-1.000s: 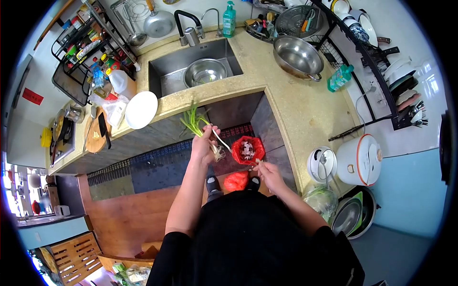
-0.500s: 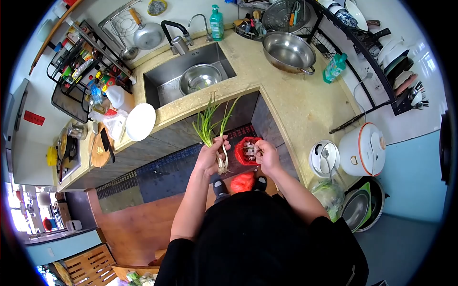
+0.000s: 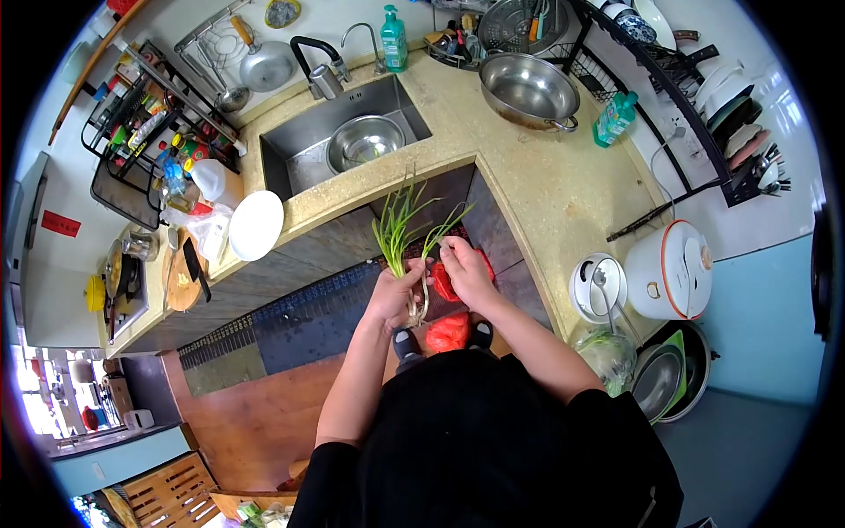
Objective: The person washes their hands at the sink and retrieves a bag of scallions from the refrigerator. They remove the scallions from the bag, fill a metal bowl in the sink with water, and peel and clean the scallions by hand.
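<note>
My left hand (image 3: 393,295) is closed around a bunch of green onions (image 3: 395,231), leaves pointing up toward the counter and white root ends hanging below. Beside it, my right hand (image 3: 465,271) pinches the green part of one stalk that leans right from the bunch. Behind my right hand a red bag (image 3: 444,283) is partly hidden, and its contents are covered. A second red bag (image 3: 448,333) lies between my feet.
A sink (image 3: 290,164) with a metal bowl (image 3: 365,141) is set into the counter (image 3: 563,198). A white plate (image 3: 256,226) and a cutting board (image 3: 184,286) with a knife are at the left. A steel pan (image 3: 528,86) and a rice cooker (image 3: 656,273) stand on the right.
My right hand has moved up and left from over the red bag to the green onions and now pinches a stalk. The bunch stays in my left hand, its leaves spread wider.
</note>
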Available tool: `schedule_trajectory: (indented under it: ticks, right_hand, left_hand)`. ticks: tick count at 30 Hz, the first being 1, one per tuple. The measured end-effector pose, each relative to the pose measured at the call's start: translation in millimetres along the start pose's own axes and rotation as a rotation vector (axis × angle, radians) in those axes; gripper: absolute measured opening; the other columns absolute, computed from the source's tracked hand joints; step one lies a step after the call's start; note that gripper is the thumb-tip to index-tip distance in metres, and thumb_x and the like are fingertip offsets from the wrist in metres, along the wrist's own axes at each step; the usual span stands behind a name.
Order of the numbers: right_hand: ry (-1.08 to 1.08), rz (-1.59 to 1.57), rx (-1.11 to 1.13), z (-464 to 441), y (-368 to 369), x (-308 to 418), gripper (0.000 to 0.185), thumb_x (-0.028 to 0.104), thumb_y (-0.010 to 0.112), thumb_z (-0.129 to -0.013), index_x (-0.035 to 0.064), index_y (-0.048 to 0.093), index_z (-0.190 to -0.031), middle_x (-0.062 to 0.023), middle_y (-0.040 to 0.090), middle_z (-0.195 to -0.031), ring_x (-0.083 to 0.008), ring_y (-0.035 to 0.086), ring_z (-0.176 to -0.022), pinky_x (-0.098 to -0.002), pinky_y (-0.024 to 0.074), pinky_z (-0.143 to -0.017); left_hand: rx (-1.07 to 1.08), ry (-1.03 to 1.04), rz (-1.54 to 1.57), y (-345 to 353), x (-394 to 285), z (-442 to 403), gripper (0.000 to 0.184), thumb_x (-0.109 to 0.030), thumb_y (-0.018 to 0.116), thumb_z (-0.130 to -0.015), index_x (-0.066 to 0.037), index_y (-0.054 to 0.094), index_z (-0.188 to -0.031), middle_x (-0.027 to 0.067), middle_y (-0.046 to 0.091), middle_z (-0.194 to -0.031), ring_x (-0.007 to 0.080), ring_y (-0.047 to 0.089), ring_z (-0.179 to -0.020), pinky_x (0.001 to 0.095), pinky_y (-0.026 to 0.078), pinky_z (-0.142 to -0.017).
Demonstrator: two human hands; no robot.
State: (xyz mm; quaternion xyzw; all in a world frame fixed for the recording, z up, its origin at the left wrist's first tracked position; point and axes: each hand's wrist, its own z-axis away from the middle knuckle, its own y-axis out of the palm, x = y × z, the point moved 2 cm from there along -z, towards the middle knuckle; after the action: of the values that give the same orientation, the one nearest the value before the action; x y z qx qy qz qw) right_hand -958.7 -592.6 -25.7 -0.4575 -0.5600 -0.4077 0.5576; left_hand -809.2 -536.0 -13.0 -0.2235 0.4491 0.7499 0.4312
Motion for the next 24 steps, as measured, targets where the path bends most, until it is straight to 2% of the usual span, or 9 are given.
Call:
schedule_trajectory:
  ticks: [1,4,7,16,18,24]
  right_hand:
    - [-0.048,0.071,-0.03,0.0,0.2,4.0,0.017,0.017,0.055,-0.096,-0.0004,0.058,-0.096,-0.0094,0.064,-0.081,-0.0154,0.061,-0.073,-0.0309,0.0468,-0.065]
    - [-0.049,0.199,0.122,-0.3,-3.2,12.4,0.017,0.016,0.056,-0.095,-0.0003,0.058,-0.096,-0.013,0.064,-0.079,-0.0204,0.063,-0.071,-0.0343,0.0475,-0.062]
    - [-0.045,0.347,0.12,0.2,-5.8,16.9,0.017,0.017,0.057,-0.094,0.0,0.057,-0.093,-0.0138,0.063,-0.075,-0.0208,0.062,-0.068,-0.0345,0.047,-0.061]
    - [-0.003,0.175,0.269,2.1,-15.6,7.6,0.018,0.02,0.056,-0.095,0.0021,0.054,-0.092,-0.0103,0.057,-0.071,-0.017,0.055,-0.064,-0.0329,0.0444,-0.059]
    - [-0.035,0.186,0.266,1.6,-15.7,12.8,0.018,0.02,0.055,-0.095,0.0023,0.054,-0.093,-0.0116,0.059,-0.074,-0.0195,0.058,-0.066,-0.0337,0.0453,-0.061]
    - [-0.094,0.295,0.261,2.5,-14.6,19.9,0.017,0.02,0.054,-0.095,0.0029,0.054,-0.094,-0.0157,0.062,-0.078,-0.0295,0.064,-0.073,-0.0368,0.0477,-0.063]
  left_hand:
    - [-0.009,-0.004,-0.006,0.6,-0.1,0.4,0.021,-0.018,0.06,-0.095,-0.002,0.063,-0.107,0.0069,0.065,-0.079,0.0087,0.056,-0.057,0.0194,0.041,-0.047]
    - [-0.038,-0.007,-0.021,1.7,0.1,1.4,0.019,-0.018,0.061,-0.094,-0.003,0.062,-0.106,0.0073,0.065,-0.075,0.0085,0.052,-0.05,0.0198,0.041,-0.045]
    - [-0.068,-0.013,-0.002,-0.6,3.8,-1.0,0.017,-0.017,0.061,-0.094,-0.004,0.062,-0.105,0.0074,0.065,-0.074,0.0087,0.051,-0.048,0.0196,0.041,-0.044]
    - [-0.099,-0.102,0.146,0.0,5.1,-2.9,0.014,-0.019,0.062,-0.094,-0.007,0.061,-0.101,0.0062,0.064,-0.074,0.0094,0.057,-0.055,0.0197,0.041,-0.043]
    - [-0.045,-0.123,0.134,-1.3,5.6,-3.5,0.015,-0.021,0.062,-0.094,-0.007,0.061,-0.1,0.0048,0.064,-0.075,0.0093,0.058,-0.058,0.0199,0.042,-0.043]
    - [-0.092,-0.04,0.01,7.0,4.4,-4.2,0.015,-0.024,0.065,-0.092,-0.009,0.062,-0.093,-0.001,0.062,-0.074,0.0079,0.058,-0.061,0.0192,0.04,-0.043]
